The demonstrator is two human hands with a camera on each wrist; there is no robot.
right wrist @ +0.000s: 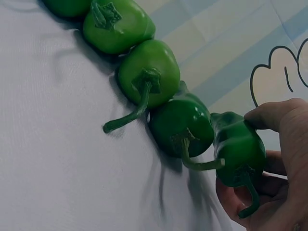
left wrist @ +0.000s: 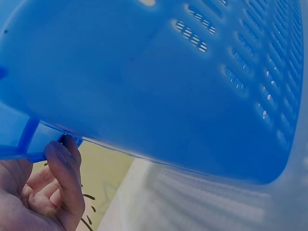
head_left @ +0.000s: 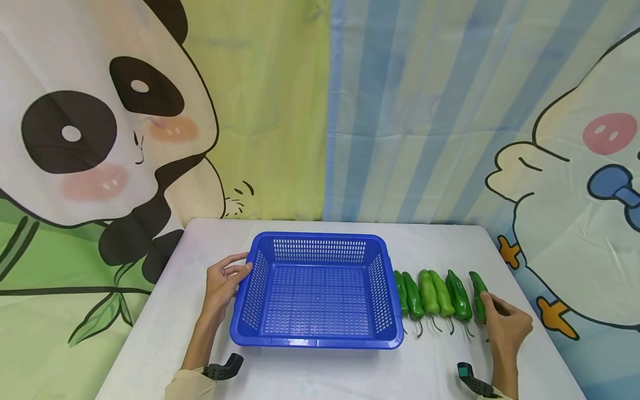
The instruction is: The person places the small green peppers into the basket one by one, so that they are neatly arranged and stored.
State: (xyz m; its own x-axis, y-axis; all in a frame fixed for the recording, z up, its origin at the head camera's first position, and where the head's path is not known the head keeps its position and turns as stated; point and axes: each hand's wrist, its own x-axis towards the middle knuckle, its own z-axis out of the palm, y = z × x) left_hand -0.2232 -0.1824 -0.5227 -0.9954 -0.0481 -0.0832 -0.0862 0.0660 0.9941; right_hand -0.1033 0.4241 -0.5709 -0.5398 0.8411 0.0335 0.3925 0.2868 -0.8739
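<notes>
- Left hand (head_left: 223, 286): fingers and thumb curled on the left rim of the blue basket (head_left: 317, 341), gripping it.
- Blue basket: a rectangular, perforated vessel, open side up, near the middle of the white desk (head_left: 425, 369), left of the peppers.
- Right hand (head_left: 507, 325): holds a dark green pepper (head_left: 478, 286) between thumb and fingers, at the right end of the row.
- Row of green peppers (head_left: 429, 293): lies side by side between basket and right hand, stems toward the person; the middle ones are paler. The held pepper is just beside its neighbour.
- Wrists: each bears a black band (head_left: 224, 368).
- Background: a printed curtain (head_left: 280, 111) with a panda at left.
</notes>
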